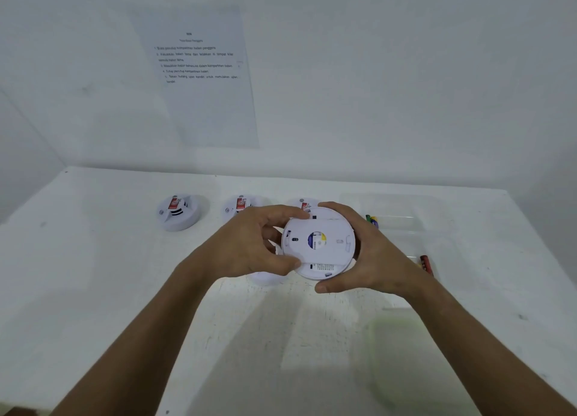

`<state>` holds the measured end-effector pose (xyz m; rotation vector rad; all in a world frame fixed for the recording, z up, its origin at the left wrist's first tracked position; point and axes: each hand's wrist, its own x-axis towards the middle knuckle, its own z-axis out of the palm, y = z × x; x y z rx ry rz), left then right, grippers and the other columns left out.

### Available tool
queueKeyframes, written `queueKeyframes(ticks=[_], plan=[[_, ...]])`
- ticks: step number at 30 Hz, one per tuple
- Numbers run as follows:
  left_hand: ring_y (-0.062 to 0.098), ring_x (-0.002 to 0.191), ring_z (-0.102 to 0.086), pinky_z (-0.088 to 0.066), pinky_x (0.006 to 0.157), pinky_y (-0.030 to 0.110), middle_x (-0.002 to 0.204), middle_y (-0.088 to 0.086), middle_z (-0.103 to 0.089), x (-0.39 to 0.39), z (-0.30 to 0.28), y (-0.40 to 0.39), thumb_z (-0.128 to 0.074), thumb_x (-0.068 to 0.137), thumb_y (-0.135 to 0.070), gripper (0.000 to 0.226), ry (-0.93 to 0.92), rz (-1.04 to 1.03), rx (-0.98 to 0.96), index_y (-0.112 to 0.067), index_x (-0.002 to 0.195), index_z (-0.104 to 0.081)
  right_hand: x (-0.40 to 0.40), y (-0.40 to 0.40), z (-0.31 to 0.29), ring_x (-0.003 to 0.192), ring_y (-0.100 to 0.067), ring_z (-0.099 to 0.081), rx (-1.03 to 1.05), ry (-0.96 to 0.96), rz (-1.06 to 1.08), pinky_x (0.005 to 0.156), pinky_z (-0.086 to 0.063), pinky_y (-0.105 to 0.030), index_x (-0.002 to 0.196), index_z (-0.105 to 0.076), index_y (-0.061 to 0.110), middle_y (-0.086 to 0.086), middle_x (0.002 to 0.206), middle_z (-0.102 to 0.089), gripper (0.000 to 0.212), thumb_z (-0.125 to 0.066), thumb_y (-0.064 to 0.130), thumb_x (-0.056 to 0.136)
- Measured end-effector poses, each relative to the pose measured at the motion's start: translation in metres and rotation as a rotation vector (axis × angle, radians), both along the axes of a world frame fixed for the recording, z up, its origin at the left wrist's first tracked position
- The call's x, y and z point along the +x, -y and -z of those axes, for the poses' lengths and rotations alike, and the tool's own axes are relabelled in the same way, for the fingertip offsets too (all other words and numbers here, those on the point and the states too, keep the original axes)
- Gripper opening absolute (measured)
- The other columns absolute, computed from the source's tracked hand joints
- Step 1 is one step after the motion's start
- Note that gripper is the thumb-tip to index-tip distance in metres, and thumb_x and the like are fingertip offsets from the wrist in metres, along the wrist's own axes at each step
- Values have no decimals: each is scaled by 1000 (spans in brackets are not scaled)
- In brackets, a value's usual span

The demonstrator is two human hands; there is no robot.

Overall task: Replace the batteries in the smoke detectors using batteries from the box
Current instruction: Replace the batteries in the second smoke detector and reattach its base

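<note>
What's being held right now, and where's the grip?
A smoke detector, back side up. Left hand grips its left rim, right hand wraps its right rim, both holding it above the table.

Printed sheet (199,78) on the wall above the bench's far edge: numbered lines in small blurred type, partly legible, "baterai", "kompartmen baterai", "ujian kendiri". Red labels on the smoke detectors (178,212) along the far edge: print too small to read. Round blue-and-yellow sticker (317,239) on the held detector's underside: unreadable.
</note>
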<state>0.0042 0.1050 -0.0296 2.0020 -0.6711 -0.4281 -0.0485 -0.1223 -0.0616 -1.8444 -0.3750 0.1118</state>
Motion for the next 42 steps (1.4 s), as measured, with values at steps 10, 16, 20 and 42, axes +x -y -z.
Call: queueKeyframes(ticks=[10,16,20,42], plan=[[10,91,-71,-59,72,26,119,-18,-64,2,-11,7,-89,64,-20,63,47,9,55,-30,120,-62,2,4,3,125,-11,-55,25,56,20,90,-53,-24,137,-48,21,13,133,-57,99,-92,-9,53],[5,84,-70,-60,72,29,104,-22,-63,-12,-2,15,-90,54,-37,60,120,-142,95,-34,106,-60,5,5,12,126,-12,-56,9,93,67,99,-50,-26,136,-50,17,10,133,-60,100,-96,2,48],[8,89,-67,-61,71,31,108,-21,-58,-17,2,18,-87,57,-38,60,196,-161,141,-32,108,-56,5,3,11,127,-3,-53,-29,85,15,100,-48,-20,138,-44,24,19,135,-54,102,-94,8,51],[7,85,-48,-42,65,14,102,-9,-49,-16,1,36,-53,48,-67,73,554,7,408,-16,100,-57,-6,9,18,121,-7,-57,-85,111,106,101,-48,-24,134,-47,32,15,130,-58,98,-90,36,47]])
